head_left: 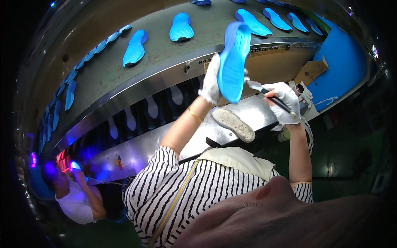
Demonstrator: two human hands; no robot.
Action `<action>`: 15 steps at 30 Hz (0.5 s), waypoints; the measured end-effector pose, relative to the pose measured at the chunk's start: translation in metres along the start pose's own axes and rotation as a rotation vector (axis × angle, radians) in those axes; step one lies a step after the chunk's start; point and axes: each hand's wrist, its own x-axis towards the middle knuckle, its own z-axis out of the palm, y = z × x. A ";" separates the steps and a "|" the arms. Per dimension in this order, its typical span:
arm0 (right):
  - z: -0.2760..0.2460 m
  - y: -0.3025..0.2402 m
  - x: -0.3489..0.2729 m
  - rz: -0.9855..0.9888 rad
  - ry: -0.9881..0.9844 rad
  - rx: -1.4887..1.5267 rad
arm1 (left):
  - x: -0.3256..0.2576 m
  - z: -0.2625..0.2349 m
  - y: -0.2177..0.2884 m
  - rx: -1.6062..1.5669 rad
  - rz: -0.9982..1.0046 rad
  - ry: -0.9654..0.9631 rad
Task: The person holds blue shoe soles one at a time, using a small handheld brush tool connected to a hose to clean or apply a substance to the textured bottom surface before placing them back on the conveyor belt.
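My left hand (211,80), in a white glove, grips a bright blue shoe sole (233,66) by its left edge. The sole is held upright above the metal ledge, its tread-patterned side showing. In my right hand (285,99), also gloved with bare fingertips, is a black-handled brush (278,102). The brush head points left, close to the right edge of the blue sole; I cannot tell whether it touches. Below the two hands a whitish, speckled sole (233,124) lies on the metal ledge.
Several blue soles (181,27) lie spaced out on a dark conveyor belt (161,49) ahead. Pale soles (153,106) stand on a shelf beneath. At right are a cardboard box (311,72), a round container (298,89) and a blue panel (343,62). Another person (76,202) works at lower left.
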 end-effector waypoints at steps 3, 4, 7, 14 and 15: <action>0.007 0.001 0.000 0.173 0.124 0.285 | 0.047 -0.002 0.048 -0.195 0.079 0.019; 0.008 0.000 -0.002 0.179 0.128 0.287 | 0.066 -0.006 0.058 -0.337 0.030 0.046; 0.017 -0.005 -0.004 0.099 0.114 0.277 | 0.077 -0.029 0.078 -0.456 0.073 -0.011; 0.018 0.016 -0.028 0.360 0.098 0.313 | 0.035 -0.019 0.070 1.107 0.216 0.179; 0.015 0.022 -0.032 0.316 0.119 0.286 | 0.034 -0.021 0.083 1.616 0.586 0.161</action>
